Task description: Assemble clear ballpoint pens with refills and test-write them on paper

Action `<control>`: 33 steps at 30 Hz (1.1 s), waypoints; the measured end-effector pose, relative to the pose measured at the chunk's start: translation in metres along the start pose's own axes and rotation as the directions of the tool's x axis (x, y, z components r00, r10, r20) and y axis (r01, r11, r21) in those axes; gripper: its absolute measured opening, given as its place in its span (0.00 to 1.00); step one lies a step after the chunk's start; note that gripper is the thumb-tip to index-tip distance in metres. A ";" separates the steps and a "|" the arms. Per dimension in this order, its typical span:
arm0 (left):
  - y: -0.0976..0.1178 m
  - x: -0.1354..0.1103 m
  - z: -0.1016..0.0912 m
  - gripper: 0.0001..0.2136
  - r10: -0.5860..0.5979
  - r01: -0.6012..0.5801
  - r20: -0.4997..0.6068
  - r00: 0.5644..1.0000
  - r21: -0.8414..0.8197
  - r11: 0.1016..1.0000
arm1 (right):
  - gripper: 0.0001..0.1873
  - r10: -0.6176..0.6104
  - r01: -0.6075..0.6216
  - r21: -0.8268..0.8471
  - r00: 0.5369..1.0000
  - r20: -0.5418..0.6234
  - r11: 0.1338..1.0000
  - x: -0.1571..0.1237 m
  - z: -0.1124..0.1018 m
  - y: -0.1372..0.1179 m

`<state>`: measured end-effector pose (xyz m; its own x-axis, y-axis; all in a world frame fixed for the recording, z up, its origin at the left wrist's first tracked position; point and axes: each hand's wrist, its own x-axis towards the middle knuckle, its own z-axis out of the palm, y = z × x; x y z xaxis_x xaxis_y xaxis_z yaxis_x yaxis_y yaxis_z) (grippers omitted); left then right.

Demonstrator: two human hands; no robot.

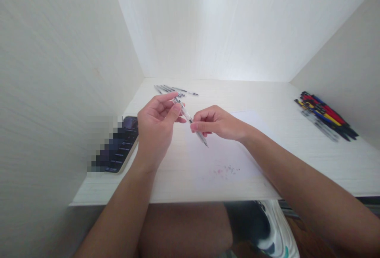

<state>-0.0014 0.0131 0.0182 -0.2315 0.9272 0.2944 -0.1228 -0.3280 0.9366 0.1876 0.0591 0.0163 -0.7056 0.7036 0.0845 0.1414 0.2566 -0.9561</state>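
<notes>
A clear-barrelled pen (186, 115) slants above the white desk, tip pointing down to the right. My left hand (156, 125) pinches its upper end between thumb and fingers. My right hand (218, 123) grips the lower part of the barrel, fingers curled round it, just above the tip. Under both hands lies a white sheet of paper (225, 159) with small coloured scribbles near its front edge.
Several clear pens (173, 90) lie at the back left of the desk (297, 151). A pile of coloured pens (325, 115) lies at the right, near the side wall. A phone (120, 147) rests at the left edge. White walls enclose three sides.
</notes>
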 end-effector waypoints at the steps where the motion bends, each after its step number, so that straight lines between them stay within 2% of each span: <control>1: 0.000 0.000 0.000 0.11 -0.006 0.006 0.005 1.000 0.001 1.000 | 0.20 0.002 -0.002 0.003 1.000 0.002 1.000 0.000 0.000 0.000; 8: 0.003 -0.002 0.002 0.13 -0.033 0.029 0.058 0.998 0.068 0.997 | 0.18 0.028 -0.029 0.054 0.999 0.020 0.998 0.001 0.000 0.003; 15: -0.004 -0.003 0.003 0.16 -0.003 -0.019 0.138 0.990 0.159 0.987 | 0.20 0.034 -0.045 0.125 0.995 0.091 0.991 0.000 0.001 -0.002; 19: -0.011 0.000 0.000 0.17 0.027 -0.065 0.172 0.985 0.220 0.973 | 0.21 0.041 -0.040 0.162 0.999 -0.005 0.986 0.000 -0.001 -0.002; 23: -0.013 -0.001 -0.001 0.15 0.053 -0.104 0.197 0.979 0.256 0.961 | 0.23 0.051 -0.024 0.279 0.995 -0.090 0.960 0.002 0.000 -0.001; 33: -0.010 -0.007 0.001 0.07 0.177 -0.332 0.353 0.919 0.446 0.831 | 0.23 0.123 -0.071 0.340 0.983 -0.135 0.938 0.004 0.002 -0.004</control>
<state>0.0023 0.0100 0.0071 0.1065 0.8573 0.5037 0.4049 -0.5000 0.7655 0.1824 0.0597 0.0199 -0.5826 0.8127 0.0032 -0.0536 -0.0344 -0.9980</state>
